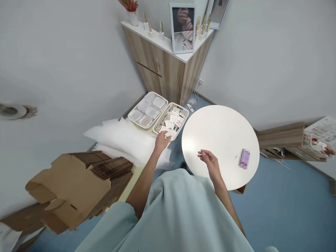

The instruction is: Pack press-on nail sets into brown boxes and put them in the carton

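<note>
My left hand (162, 141) reaches over the near edge of a white plastic basket (155, 128) that holds several small white cards (169, 124), some with printed or dark patterns. Its thumb and fingers are apart over the nearest cards; whether they touch one is too small to make out. My right hand (208, 159) hovers above a round white table (217, 129), fingers stretched out and nothing in them. On the table's right part lies a blurred purple item (244, 159).
A second basket (130, 119) holds several clear plastic boxes (152, 112). White foam sheeting (126, 136) and stacked flat cardboard boxes (78, 185) are to my left. A wooden corner cabinet (168, 70) stands ahead, with a power strip (190, 107) beside it. At right is a low shelf (280, 136).
</note>
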Available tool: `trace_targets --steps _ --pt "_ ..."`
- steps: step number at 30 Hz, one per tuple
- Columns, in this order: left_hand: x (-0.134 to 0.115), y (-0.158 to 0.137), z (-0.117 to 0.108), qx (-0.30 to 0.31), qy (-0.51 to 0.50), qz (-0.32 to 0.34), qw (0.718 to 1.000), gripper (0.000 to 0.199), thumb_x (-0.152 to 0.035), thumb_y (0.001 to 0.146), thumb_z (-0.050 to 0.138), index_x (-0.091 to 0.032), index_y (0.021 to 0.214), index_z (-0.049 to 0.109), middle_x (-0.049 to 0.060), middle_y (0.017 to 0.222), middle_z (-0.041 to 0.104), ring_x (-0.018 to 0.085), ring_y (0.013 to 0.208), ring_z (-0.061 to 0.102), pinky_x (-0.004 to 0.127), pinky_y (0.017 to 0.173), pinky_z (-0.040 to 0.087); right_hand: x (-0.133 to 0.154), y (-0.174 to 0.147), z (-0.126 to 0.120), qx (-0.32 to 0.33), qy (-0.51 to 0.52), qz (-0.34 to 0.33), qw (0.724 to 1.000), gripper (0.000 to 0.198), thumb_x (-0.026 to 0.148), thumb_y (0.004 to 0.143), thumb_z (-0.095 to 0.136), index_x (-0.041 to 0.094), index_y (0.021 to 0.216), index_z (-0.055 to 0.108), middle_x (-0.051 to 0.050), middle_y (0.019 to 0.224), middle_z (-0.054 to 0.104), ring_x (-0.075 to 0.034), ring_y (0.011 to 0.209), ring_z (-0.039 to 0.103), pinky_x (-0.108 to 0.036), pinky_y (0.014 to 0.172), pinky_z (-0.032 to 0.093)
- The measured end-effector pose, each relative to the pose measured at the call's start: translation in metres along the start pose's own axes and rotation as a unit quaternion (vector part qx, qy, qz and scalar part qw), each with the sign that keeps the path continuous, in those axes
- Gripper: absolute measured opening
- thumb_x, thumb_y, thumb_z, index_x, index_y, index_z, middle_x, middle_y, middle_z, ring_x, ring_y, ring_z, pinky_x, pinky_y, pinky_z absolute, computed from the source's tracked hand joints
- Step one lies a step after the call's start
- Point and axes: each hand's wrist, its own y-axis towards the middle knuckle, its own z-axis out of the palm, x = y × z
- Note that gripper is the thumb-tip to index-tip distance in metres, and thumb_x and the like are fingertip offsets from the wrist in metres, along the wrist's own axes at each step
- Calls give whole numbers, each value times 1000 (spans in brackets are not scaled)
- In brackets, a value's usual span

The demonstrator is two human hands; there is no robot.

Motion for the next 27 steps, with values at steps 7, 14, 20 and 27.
trace_targets --steps 7,14,20,27 --pt "13 66 -5 18 248 111 962 45 -19 87 79 -15 128 61 20 138 61 37 135 60 48 117 48 2 -24 52 -89 30 -7 996 45 63 89 80 25 112 79 -12 123 81 -30 110 77 -52 107 58" --pt "15 74 -3 50 341 158 926 48 -21 88 74 -9 131 57 27 137 60 41 128 61 48 110 49 -10 -44 69 -153 50 17 987 46 63 88 81 25 114 79 -12 125 80 -31 113 76 -53 110 57" --pt "6 71 -7 55 327 143 932 38 -9 90 58 -8 128 60 29 129 67 39 123 66 47 107 49 -4 -37 68 -156 58 2 986 46 63 88 81 25 114 79 -13 125 80 -32 114 76 -54 109 57" --pt "-19 62 -27 -5 189 90 978 15 -16 92 61 -20 107 64 15 107 77 31 104 74 44 101 54 13 -17 57 -81 54 -19 995 44 62 91 79 25 114 79 -12 125 80 -30 113 76 -52 109 56"
